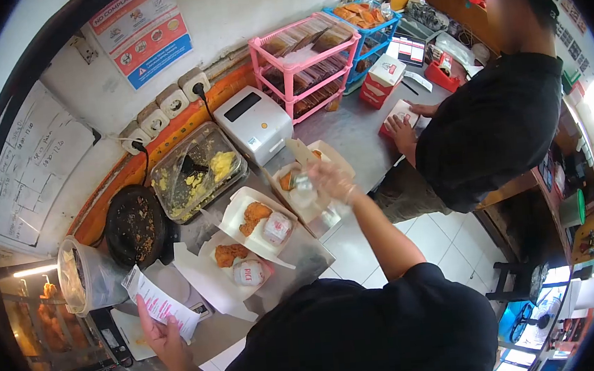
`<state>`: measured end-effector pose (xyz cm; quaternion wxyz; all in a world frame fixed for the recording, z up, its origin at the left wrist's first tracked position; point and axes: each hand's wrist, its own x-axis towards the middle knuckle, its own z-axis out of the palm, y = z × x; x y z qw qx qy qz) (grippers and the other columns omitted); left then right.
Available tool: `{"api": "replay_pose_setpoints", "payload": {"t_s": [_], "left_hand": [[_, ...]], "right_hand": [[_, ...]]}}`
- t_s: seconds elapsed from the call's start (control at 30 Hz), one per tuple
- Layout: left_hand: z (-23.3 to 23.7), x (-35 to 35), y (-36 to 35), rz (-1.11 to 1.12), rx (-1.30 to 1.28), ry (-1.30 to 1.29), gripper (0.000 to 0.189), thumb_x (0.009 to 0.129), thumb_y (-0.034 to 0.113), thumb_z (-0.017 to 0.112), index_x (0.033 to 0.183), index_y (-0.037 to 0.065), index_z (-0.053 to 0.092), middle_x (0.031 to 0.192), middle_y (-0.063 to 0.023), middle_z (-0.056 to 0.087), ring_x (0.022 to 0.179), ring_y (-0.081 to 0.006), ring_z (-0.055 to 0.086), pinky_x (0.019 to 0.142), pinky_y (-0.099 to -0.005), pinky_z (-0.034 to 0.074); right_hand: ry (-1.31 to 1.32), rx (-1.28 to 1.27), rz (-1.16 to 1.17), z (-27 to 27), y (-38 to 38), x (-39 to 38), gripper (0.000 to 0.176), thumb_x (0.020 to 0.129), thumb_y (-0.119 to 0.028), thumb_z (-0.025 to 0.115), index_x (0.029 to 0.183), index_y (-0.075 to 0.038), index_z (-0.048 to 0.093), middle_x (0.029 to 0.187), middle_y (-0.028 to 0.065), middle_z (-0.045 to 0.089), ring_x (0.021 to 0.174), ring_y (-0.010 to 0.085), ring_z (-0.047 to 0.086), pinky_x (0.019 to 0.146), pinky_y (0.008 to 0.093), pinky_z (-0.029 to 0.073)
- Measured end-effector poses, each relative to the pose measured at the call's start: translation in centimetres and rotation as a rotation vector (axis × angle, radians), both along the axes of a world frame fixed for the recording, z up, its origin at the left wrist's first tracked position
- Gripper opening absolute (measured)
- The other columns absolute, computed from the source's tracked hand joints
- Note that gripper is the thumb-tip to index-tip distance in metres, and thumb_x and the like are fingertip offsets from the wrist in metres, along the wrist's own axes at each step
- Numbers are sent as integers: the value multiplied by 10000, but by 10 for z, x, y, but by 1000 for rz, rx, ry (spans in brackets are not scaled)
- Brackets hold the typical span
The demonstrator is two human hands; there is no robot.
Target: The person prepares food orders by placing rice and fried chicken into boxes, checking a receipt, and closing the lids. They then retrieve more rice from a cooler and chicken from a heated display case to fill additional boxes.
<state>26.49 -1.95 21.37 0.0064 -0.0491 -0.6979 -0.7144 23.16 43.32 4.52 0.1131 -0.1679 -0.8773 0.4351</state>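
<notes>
My left hand (pixel 165 344) grips a white printed paper slip (pixel 161 304) between thumb and fingers. A clear plastic glove covers my right hand (pixel 330 181), which is closed at a beige cardboard flap (pixel 300 152) over an open takeaway box (pixel 333 156). Inside that box are fried pieces and a wrapped item, partly hidden by the hand. Nearer to me stand two more open boxes. One holds fried chicken (pixel 256 215) beside a wrapped rice pack (pixel 277 228); the other has fried chicken (pixel 230 253) and a rice pack (pixel 249 273) too.
A plastic tub with yellow food (pixel 223 165), a black pan (pixel 135 226) and a clear bucket (pixel 89 278) line the wall. Behind the boxes are a white printer (pixel 254 126) and a pink rack (pixel 301 63). A co-worker (pixel 495 128) at right handles a red-white box (pixel 397 116).
</notes>
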Motion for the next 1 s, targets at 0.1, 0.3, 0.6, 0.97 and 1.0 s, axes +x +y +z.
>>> {"api": "replay_pose_setpoints", "payload": {"t_s": [0.1, 0.3, 0.6, 0.97, 1.0], "left_hand": [[2, 0, 12, 10, -2, -3, 664, 803, -91, 474, 1417, -22, 233, 1335, -160, 424, 1175, -194, 456, 1000, -303, 335], [11, -9, 50, 11, 43, 100, 664, 801, -99, 483, 1415, -22, 243, 1327, -146, 437, 1159, -180, 466, 993, -307, 350], [11, -10, 58, -146, 92, 139, 654, 856, -92, 485, 1440, 39, 221, 1313, -57, 442, 1163, -110, 437, 931, -251, 375], [11, 3, 29, -147, 313, 190, 658, 879, -90, 430, 1457, 47, 149, 1436, -80, 313, 1286, -141, 327, 1045, -281, 256], [10, 3, 22, -141, 349, 189, 655, 881, -87, 430, 1457, 43, 147, 1440, -83, 307, 1293, -144, 321, 1047, -282, 252]], "right_hand": [[230, -424, -102, 13, 41, -4, 205, 904, -187, 515, 950, -25, 632, 930, 120, 659, 858, 204, 619, 747, 339, 481], [-205, 204, -144, -119, 110, -28, 379, 863, -318, 558, 1138, -57, 576, 1151, 125, 590, 1037, 271, 565, 887, 358, 426], [377, -433, -163, 104, -16, -21, 427, 872, -199, 589, 1275, -82, 512, 1211, 62, 561, 1062, 143, 518, 825, 295, 434], [52, -796, 943, 159, -223, 20, 300, 780, 26, 666, 962, -63, 444, 1038, 101, 552, 993, 161, 554, 847, 317, 463], [46, -793, 952, 157, -228, 16, 300, 780, 26, 666, 962, -63, 444, 1038, 101, 552, 993, 161, 554, 847, 317, 463]]}}
